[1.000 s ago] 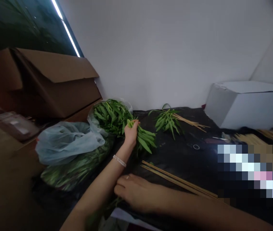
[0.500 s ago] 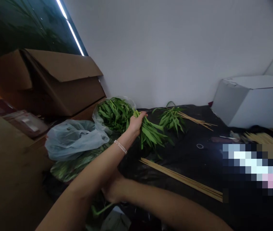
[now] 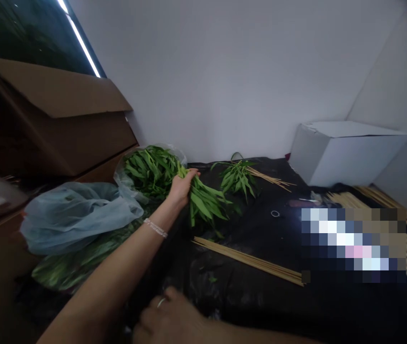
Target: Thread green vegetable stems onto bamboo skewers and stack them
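Note:
My left hand [image 3: 182, 187] is closed round the stems of a bunch of leafy greens [image 3: 206, 203], whose long leaves hang to the right over the black sheet [image 3: 260, 227]. A pale beaded bracelet circles that wrist. Just left of the hand, more leafy greens [image 3: 149, 167] fill a clear plastic bag [image 3: 126, 179]. My right hand [image 3: 174, 317], with a ring on one finger, is low at the front, below the left forearm. It is blurred, its fingers look bent, and their undersides are hidden. A smaller bunch of greens [image 3: 238, 177] lies beyond the held one.
Thin wooden sticks [image 3: 249, 258] lie on the sheet, with more sticks [image 3: 269, 177] behind. A bluish plastic bag [image 3: 77, 210] and bagged greens [image 3: 70, 267] are at left. A cardboard box [image 3: 70, 138] stands behind them, a white box [image 3: 350, 153] at right. A small ring [image 3: 275, 213] lies between.
My right hand has come out from under the left forearm, down toward the front edge; the green stem beside it is out of view. The left hand keeps its hold. The view has turned right.

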The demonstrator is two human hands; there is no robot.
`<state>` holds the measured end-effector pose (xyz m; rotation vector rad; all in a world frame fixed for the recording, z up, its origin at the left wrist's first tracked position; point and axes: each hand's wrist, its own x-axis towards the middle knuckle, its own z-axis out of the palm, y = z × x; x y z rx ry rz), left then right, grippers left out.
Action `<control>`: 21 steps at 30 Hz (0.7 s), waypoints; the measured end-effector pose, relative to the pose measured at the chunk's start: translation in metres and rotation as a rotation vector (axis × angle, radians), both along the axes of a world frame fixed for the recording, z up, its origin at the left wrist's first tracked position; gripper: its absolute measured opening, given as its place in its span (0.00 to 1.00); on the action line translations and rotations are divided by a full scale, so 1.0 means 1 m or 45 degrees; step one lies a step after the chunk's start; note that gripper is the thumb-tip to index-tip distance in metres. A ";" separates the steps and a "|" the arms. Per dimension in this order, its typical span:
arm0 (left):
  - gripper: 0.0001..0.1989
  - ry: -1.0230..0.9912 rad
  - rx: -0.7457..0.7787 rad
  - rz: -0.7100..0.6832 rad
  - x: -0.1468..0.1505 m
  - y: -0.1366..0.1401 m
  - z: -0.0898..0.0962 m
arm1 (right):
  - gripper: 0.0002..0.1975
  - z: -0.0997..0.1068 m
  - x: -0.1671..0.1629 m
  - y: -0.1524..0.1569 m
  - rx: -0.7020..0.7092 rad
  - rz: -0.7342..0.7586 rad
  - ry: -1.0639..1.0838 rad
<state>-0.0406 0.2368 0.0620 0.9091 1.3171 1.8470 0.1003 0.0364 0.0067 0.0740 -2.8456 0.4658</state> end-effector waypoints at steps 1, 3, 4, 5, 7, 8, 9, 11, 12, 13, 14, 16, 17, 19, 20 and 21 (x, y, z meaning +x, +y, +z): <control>0.14 0.013 0.021 -0.013 -0.006 -0.005 0.010 | 0.08 -0.004 0.008 0.022 0.051 -0.023 -0.016; 0.15 0.104 0.093 -0.041 -0.020 -0.015 0.031 | 0.06 -0.012 0.033 0.062 0.100 -0.294 -0.006; 0.15 0.176 0.134 -0.038 -0.026 -0.021 0.042 | 0.06 -0.015 0.047 0.079 0.122 -0.470 -0.032; 0.14 0.256 0.160 -0.014 -0.030 -0.026 0.052 | 0.06 -0.019 0.062 0.093 0.146 -0.641 -0.068; 0.13 0.518 0.221 0.057 -0.036 -0.036 0.068 | 0.08 -0.027 0.084 0.110 0.185 -0.837 -0.145; 0.13 0.646 0.246 0.095 -0.036 -0.040 0.074 | 0.08 -0.031 0.091 0.114 0.198 -0.868 -0.180; 0.13 0.732 0.267 0.124 -0.036 -0.043 0.078 | 0.07 -0.036 0.094 0.116 0.211 -0.868 -0.208; 0.10 0.988 0.283 0.202 -0.033 -0.046 0.082 | 0.06 -0.043 0.092 0.114 0.241 -0.835 -0.235; 0.09 1.160 0.279 0.247 -0.031 -0.047 0.082 | 0.05 -0.046 0.089 0.113 0.261 -0.821 -0.237; 0.07 1.375 0.272 0.295 -0.030 -0.048 0.080 | 0.05 -0.047 0.086 0.113 0.280 -0.812 -0.241; 0.07 1.603 0.266 0.338 -0.029 -0.048 0.078 | 0.06 -0.046 0.084 0.113 0.294 -0.812 -0.252; 0.08 1.963 0.257 0.378 -0.027 -0.049 0.071 | 0.09 -0.042 0.084 0.120 0.298 -0.858 -0.294; 0.09 2.084 0.257 0.382 -0.025 -0.049 0.066 | 0.11 -0.038 0.087 0.127 0.288 -0.918 -0.320; 0.12 2.264 0.235 0.357 -0.019 -0.050 0.051 | 0.15 -0.031 0.098 0.147 0.260 -1.101 -0.349; 0.13 2.339 0.216 0.317 -0.013 -0.050 0.041 | 0.16 -0.029 0.105 0.159 0.250 -1.206 -0.352; 0.14 2.415 0.181 0.251 -0.006 -0.050 0.030 | 0.16 -0.028 0.113 0.172 0.247 -1.291 -0.347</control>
